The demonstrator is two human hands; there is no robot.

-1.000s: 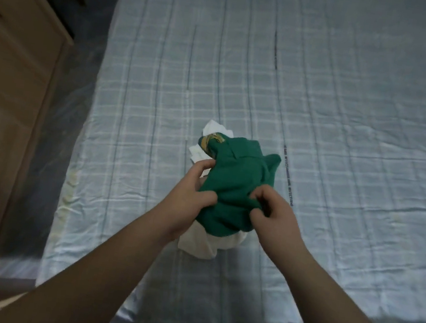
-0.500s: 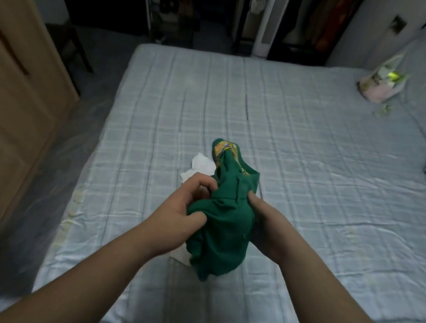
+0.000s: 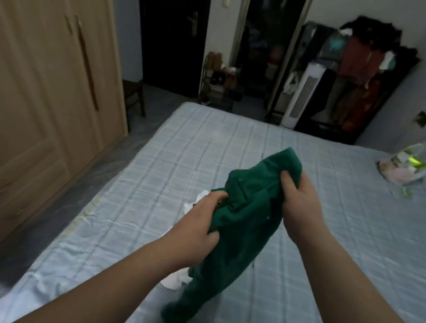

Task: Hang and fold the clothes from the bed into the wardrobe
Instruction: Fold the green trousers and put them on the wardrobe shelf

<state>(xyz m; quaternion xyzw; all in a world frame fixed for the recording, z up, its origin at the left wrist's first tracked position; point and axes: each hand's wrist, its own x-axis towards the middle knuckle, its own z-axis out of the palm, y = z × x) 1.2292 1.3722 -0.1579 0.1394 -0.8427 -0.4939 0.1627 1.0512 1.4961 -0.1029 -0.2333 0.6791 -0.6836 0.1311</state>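
Wardrobe (image 3: 25, 78) left of bed (image 3: 296, 298), garment (image 3: 240, 229) over bed, bag (image 3: 401, 168) on bed, far right

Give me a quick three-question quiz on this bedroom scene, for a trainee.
1. True or false: the green garment lies flat on the bed, untouched.
2. What shows on the bed beneath the left hand? A) a white garment B) a red towel C) a hanger
3. Fill in: the wardrobe stands on the person's ____ side.

Key: 1 false, the left hand and the right hand both grip it above the bed; 2 A; 3 left.
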